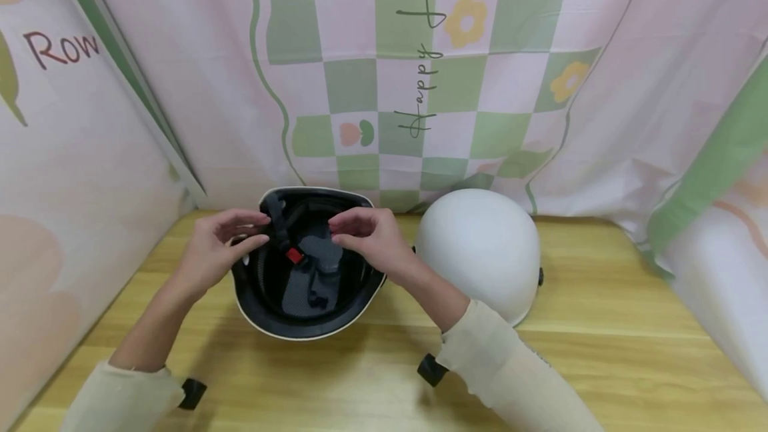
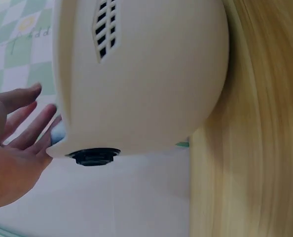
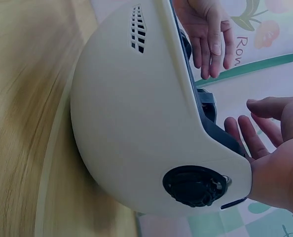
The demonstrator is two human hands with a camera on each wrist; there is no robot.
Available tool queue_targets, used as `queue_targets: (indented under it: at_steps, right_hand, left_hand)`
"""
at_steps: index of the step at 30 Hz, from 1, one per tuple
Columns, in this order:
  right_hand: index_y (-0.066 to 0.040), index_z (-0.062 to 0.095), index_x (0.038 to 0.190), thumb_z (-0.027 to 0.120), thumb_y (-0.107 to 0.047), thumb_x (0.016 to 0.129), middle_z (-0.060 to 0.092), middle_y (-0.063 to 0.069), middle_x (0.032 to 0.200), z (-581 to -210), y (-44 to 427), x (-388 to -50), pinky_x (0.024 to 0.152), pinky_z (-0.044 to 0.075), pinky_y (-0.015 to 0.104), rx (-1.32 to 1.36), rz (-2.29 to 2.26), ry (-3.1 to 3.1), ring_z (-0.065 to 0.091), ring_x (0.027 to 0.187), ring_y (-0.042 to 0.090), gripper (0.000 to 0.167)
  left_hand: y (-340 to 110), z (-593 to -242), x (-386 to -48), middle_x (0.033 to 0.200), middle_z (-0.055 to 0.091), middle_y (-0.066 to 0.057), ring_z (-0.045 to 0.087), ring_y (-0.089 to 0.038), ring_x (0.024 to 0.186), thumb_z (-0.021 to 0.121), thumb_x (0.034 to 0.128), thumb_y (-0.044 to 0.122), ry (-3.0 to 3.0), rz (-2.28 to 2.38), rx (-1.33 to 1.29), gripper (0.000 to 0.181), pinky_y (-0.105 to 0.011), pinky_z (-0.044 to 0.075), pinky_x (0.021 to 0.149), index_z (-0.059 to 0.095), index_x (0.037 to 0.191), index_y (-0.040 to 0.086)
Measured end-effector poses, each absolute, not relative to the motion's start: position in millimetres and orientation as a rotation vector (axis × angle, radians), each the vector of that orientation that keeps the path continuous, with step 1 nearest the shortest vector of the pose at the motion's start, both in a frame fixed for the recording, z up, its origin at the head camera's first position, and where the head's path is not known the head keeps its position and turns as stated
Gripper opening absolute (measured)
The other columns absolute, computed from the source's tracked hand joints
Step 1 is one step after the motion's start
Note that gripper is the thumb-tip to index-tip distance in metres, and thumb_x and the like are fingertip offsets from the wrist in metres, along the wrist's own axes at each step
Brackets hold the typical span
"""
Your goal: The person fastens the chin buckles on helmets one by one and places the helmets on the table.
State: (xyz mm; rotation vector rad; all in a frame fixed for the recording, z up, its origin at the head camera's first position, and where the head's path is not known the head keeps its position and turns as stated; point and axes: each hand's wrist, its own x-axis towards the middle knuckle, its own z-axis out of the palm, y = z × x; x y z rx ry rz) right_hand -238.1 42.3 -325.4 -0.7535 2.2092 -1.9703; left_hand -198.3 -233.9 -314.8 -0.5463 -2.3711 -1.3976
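A white helmet (image 1: 276,331) lies upside down on the wooden table, its black-lined hollow facing up. Inside it are a dark chin strap (image 1: 277,219) with a red buckle (image 1: 295,255) and grey mesh padding (image 1: 312,289). My left hand (image 1: 210,252) hovers at the left rim beside the strap, thumb and fingers apart. Over the right side of the hollow is my right hand (image 1: 381,240), its fingers loosely bent and holding nothing. In the right wrist view, a black round side mount (image 3: 193,185) shows on the shell, and both hands stand above the rim.
A second white helmet (image 1: 480,252) sits dome up to the right, close to my right forearm. Behind the wooden table (image 1: 630,325) hangs a checked, patterned curtain (image 1: 408,85). Another printed cloth (image 1: 72,152) lines the left side. Black wrist devices (image 1: 432,370) show at both sleeves.
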Motion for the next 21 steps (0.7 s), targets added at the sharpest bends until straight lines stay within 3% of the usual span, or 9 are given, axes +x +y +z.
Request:
queue_targets:
  at_steps: [4, 7, 10, 14, 18, 21]
  right_hand:
    - [0.007, 0.073, 0.113, 0.072, 0.005, 0.094, 0.072, 0.026, 0.115, -325.4, 44.3, -237.9, 0.085, 0.058, 0.027, -0.767, -1.977, 2.302, 0.072, 0.097, 0.021, 0.019]
    - [0.006, 0.074, 0.112, 0.072, 0.006, 0.093, 0.073, 0.024, 0.113, -327.6, 46.7, -238.5, 0.086, 0.059, 0.034, -0.798, -1.942, 2.394, 0.072, 0.096, 0.027, 0.019]
    - [0.007, 0.073, 0.114, 0.072, 0.006, 0.093, 0.074, 0.022, 0.113, -331.3, 49.2, -239.3, 0.092, 0.057, 0.043, -0.833, -1.874, 2.475, 0.070, 0.100, 0.031, 0.021]
    - [0.006, 0.073, 0.115, 0.072, 0.008, 0.091, 0.073, 0.019, 0.116, -337.1, 52.3, -238.5, 0.096, 0.055, 0.047, -0.873, -1.775, 2.585, 0.068, 0.107, 0.033, 0.024]
    - [0.002, 0.072, 0.120, 0.075, 0.006, 0.087, 0.068, 0.018, 0.122, -342.4, 54.0, -237.3, 0.101, 0.051, 0.051, -0.885, -1.715, 2.725, 0.062, 0.117, 0.035, 0.033]
    - [-0.002, 0.066, 0.134, 0.076, 0.004, 0.086, 0.055, 0.021, 0.139, -344.6, 54.5, -237.3, 0.107, 0.046, 0.055, -0.861, -1.683, 2.800, 0.052, 0.131, 0.039, 0.049]
  left_hand:
    - [-240.2, -319.7, -200.9, 0.119, 0.071, -0.021, 0.064, 0.001, 0.107, 0.074, 0.0927, -0.004, -2.336, -1.314, -0.442, 0.027, -0.012, 0.048, 0.094, 0.069, 0.119, -0.011]
    - [-246.8, -325.1, -202.3, 0.127, 0.068, -0.024, 0.063, -0.011, 0.116, 0.073, 0.0956, 0.001, -2.377, -1.272, -0.372, 0.033, -0.013, 0.048, 0.096, 0.066, 0.126, -0.010]
    - [-253.5, -332.3, -203.6, 0.138, 0.061, -0.027, 0.059, -0.036, 0.126, 0.071, 0.0987, 0.007, -2.464, -1.240, -0.349, 0.043, -0.031, 0.051, 0.104, 0.059, 0.137, -0.010]
    - [-260.1, -339.4, -205.4, 0.151, 0.049, -0.029, 0.048, -0.050, 0.136, 0.072, 0.0996, 0.015, -2.573, -1.178, -0.353, 0.058, -0.062, 0.045, 0.107, 0.049, 0.149, -0.005]
    - [-263.1, -340.2, -208.7, 0.157, 0.043, -0.027, 0.044, -0.050, 0.140, 0.071, 0.1005, 0.024, -2.652, -1.169, -0.365, 0.069, -0.069, 0.040, 0.108, 0.040, 0.157, 0.000]
    - [-264.6, -340.1, -212.4, 0.160, 0.038, -0.026, 0.043, -0.051, 0.140, 0.068, 0.1022, 0.032, -2.709, -1.197, -0.370, 0.075, -0.070, 0.040, 0.108, 0.031, 0.162, 0.006]
